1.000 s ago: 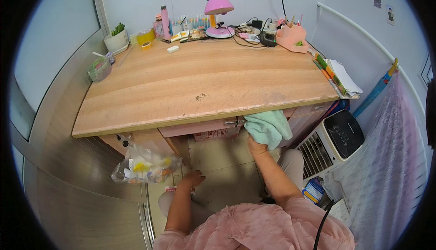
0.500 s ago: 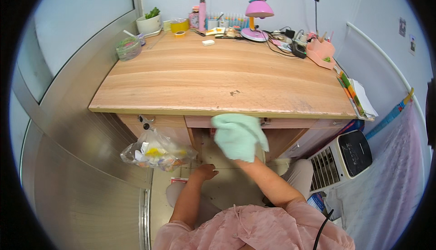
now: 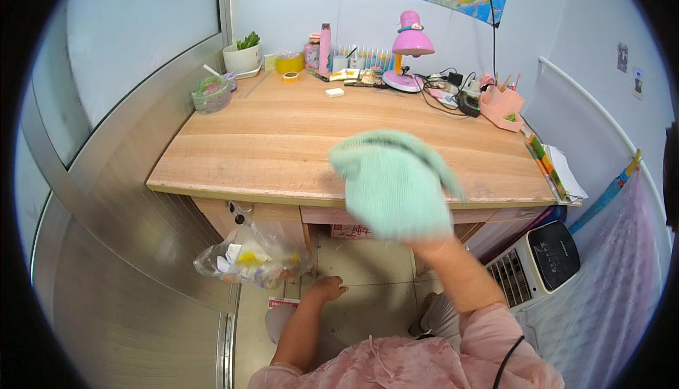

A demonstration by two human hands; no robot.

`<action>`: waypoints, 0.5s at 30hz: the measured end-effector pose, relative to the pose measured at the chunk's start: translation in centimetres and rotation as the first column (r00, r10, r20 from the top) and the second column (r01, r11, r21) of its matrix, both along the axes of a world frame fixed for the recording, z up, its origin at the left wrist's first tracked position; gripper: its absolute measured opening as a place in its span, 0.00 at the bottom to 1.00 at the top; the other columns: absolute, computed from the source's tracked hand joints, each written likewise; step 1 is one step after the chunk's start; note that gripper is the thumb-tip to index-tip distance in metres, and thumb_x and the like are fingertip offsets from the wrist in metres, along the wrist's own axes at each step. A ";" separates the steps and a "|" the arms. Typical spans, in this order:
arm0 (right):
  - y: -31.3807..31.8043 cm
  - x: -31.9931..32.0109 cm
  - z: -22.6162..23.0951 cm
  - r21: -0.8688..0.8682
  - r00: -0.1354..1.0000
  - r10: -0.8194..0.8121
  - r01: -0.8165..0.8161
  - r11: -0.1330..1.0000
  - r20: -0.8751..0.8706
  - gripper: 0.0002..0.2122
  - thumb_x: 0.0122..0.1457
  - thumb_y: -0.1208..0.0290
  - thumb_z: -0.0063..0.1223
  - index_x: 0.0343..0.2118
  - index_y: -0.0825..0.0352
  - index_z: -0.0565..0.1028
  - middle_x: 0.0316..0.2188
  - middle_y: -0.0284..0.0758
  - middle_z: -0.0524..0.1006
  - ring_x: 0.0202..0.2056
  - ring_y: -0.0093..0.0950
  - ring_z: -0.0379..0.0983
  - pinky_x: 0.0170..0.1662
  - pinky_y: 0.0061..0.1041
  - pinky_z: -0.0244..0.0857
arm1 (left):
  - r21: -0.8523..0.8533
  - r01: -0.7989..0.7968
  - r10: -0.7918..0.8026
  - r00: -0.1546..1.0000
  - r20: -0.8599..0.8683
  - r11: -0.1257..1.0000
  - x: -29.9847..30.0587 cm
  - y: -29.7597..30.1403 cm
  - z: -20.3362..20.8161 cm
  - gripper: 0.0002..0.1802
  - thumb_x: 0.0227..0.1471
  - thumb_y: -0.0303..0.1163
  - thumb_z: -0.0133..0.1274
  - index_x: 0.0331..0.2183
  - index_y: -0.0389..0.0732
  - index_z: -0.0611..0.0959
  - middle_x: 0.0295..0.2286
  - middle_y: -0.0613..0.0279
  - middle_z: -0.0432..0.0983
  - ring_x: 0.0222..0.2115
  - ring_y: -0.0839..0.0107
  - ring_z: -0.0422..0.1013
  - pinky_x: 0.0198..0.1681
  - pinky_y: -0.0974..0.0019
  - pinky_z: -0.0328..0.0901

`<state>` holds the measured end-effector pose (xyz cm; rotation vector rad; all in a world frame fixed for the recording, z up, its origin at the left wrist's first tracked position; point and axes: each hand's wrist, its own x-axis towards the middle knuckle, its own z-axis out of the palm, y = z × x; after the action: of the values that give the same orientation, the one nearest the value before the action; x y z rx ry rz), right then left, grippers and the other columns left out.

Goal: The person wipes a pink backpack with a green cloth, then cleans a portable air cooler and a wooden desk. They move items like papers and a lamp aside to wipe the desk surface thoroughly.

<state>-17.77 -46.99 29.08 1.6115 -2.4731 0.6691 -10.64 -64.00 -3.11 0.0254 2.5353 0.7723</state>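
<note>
A pale mint-green cloth (image 3: 396, 187) is draped over my right hand (image 3: 433, 246) and hides its fingers; only the wrist shows below it. This hand holds the cloth up over the front edge of the wooden desk (image 3: 262, 152), the cloth slightly smeared by motion. Whether it touches the desktop I cannot tell. Low down in front of the desk, my left hand (image 3: 329, 288) is over my left knee with nothing in it, fingers loosely extended. Nearest to it is a clear plastic bag (image 3: 258, 258) of scraps, hanging from the left drawer's front.
Along the desk's back stand a potted plant (image 3: 242, 56), a pink bottle (image 3: 325, 48), a pink lamp (image 3: 412, 41) and tangled cables. A white eraser-like block (image 3: 334, 93) lies before them. A pink pen holder (image 3: 501, 108) and papers (image 3: 561, 170) line the right side, above a white appliance (image 3: 544, 258).
My right hand has risen with the cloth, forward and right over the desk's front edge. My left hand stays low, and the view has tilted up slightly.
</note>
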 end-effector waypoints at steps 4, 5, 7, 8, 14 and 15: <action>3.6 -3.1 6.0 -0.180 0.978 -0.192 0.175 0.968 -0.083 0.21 0.57 0.59 0.51 0.50 0.67 0.71 0.46 0.49 0.72 0.47 0.43 0.69 0.51 0.40 0.61 | -0.044 0.054 -0.056 0.997 -0.046 0.998 -0.9 0.8 0.1 0.31 0.53 0.54 0.48 0.48 0.39 0.77 0.44 0.47 0.75 0.46 0.53 0.71 0.51 0.56 0.63; 3.8 -4.4 5.3 -0.175 0.958 -0.207 0.173 0.969 -0.196 0.20 0.58 0.59 0.50 0.50 0.66 0.71 0.47 0.49 0.72 0.47 0.44 0.68 0.51 0.41 0.61 | -0.069 0.066 -0.072 0.994 -0.081 0.995 -0.9 0.8 0.2 0.30 0.53 0.55 0.48 0.47 0.40 0.78 0.43 0.47 0.75 0.45 0.53 0.71 0.50 0.57 0.64; 4.6 -6.9 2.6 -0.151 0.882 -0.232 0.186 0.971 -0.410 0.20 0.58 0.58 0.49 0.49 0.65 0.72 0.48 0.48 0.71 0.48 0.48 0.67 0.52 0.43 0.60 | 0.037 0.072 -0.068 0.992 -0.109 0.997 -0.8 1.8 0.4 0.25 0.54 0.51 0.50 0.43 0.40 0.80 0.38 0.49 0.78 0.40 0.56 0.74 0.45 0.60 0.66; 4.8 -7.0 0.7 -0.076 0.903 -0.230 0.217 0.973 -0.362 0.18 0.60 0.59 0.45 0.48 0.66 0.72 0.52 0.48 0.69 0.51 0.48 0.65 0.55 0.41 0.57 | 0.082 0.077 -0.067 0.990 -0.125 0.994 -0.9 2.0 1.2 0.23 0.54 0.49 0.50 0.41 0.40 0.82 0.36 0.50 0.79 0.37 0.58 0.75 0.43 0.61 0.68; 9.7 -6.8 3.6 -0.391 0.858 -0.386 0.244 0.887 -0.339 0.17 0.61 0.61 0.44 0.45 0.69 0.73 0.49 0.45 0.71 0.53 0.43 0.63 0.58 0.41 0.52 | 0.519 0.224 0.214 0.726 -0.654 0.825 5.0 5.2 23.2 0.07 0.51 0.32 0.56 0.30 0.39 0.83 0.24 0.56 0.78 0.25 0.66 0.74 0.31 0.66 0.67; 11.8 -7.8 3.0 -0.356 0.788 -0.505 0.386 0.851 -0.353 0.16 0.60 0.62 0.45 0.45 0.68 0.73 0.48 0.45 0.71 0.51 0.43 0.65 0.55 0.40 0.55 | 0.483 0.289 0.278 0.538 -0.796 0.826 4.8 5.5 26.4 0.06 0.51 0.31 0.56 0.30 0.39 0.83 0.24 0.57 0.78 0.25 0.66 0.74 0.31 0.65 0.67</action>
<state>-25.55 -35.17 32.11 0.8895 -2.1863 0.4731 -5.81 -58.54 23.29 0.8200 3.0051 1.8841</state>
